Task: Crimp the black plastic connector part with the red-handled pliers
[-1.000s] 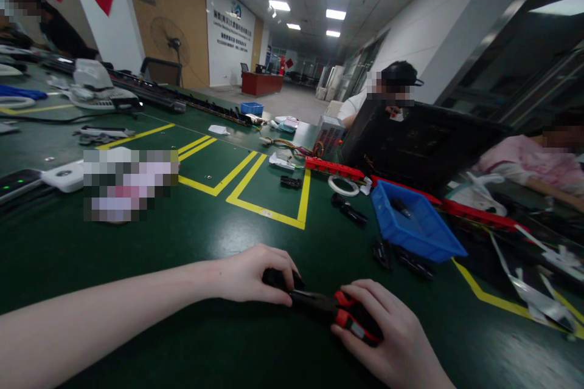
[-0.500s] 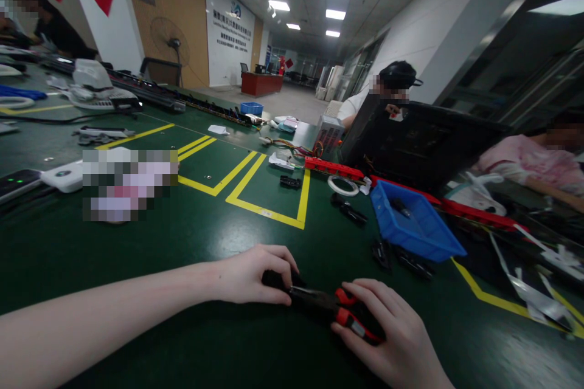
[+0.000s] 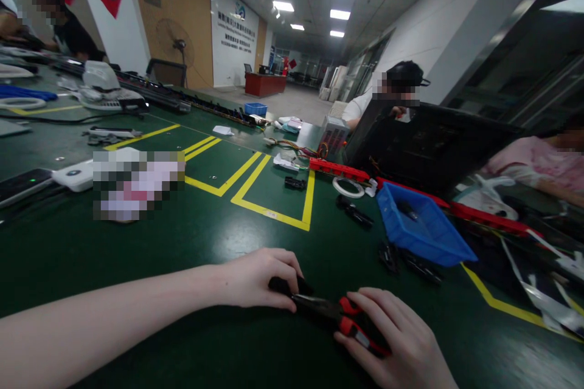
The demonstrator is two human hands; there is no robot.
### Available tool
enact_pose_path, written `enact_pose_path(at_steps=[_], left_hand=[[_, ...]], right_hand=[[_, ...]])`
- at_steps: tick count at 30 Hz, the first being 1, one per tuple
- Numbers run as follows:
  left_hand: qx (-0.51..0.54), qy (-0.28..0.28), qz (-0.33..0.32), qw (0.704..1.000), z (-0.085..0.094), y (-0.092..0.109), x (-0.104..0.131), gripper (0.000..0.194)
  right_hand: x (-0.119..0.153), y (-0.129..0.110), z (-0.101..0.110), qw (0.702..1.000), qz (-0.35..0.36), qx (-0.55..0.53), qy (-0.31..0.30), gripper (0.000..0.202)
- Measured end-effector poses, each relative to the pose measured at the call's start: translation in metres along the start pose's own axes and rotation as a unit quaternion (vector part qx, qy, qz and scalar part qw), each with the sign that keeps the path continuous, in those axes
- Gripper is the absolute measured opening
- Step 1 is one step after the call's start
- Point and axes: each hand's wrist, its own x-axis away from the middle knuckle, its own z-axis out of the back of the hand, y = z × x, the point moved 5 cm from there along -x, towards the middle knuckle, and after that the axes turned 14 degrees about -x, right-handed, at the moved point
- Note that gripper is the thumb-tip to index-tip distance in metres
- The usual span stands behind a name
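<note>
Low in the view, my left hand [image 3: 267,279] pinches a small black part [image 3: 280,284], mostly covered by the fingers. My right hand [image 3: 396,337] is closed around the red handles of a pair of pliers [image 3: 326,311]. The pliers point left, and their dark tips meet the black part beside my left fingertips; whether the jaws grip it cannot be made out. Both hands are just above the dark green table [image 3: 205,340]. Black parts [image 3: 354,213] lie beyond my right hand, and another black piece [image 3: 295,183] sits inside a yellow tape outline.
A blue tray [image 3: 424,231] stands at the right, near a white ring [image 3: 348,187] and a red strip [image 3: 340,169]. Behind them rises a large black panel [image 3: 424,146], with a person in a cap behind it. Phones and a white device [image 3: 98,170] lie left.
The whole scene has shifted slightly right in the view. Both hands keep their hold on the black part and the pliers, with little other visible change.
</note>
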Motion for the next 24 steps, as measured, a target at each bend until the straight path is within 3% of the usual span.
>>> enact_pose_path(at_steps=[11, 18, 24], left_hand=[[-0.096, 0.009, -0.014, 0.995, 0.001, 0.001, -0.001, 0.012], [-0.098, 0.015, 0.003, 0.995, 0.006, 0.003, -0.001, 0.011], [-0.088, 0.043, 0.023, 0.995, 0.011, 0.004, 0.000, 0.010]], right_hand=[[0.000, 0.001, 0.002, 0.997, 0.052, 0.041, 0.028, 0.033], [0.003, 0.008, 0.000, 0.999, -0.004, 0.021, 0.024, 0.039], [0.003, 0.019, -0.002, 0.993, -0.065, 0.091, 0.033, 0.038]])
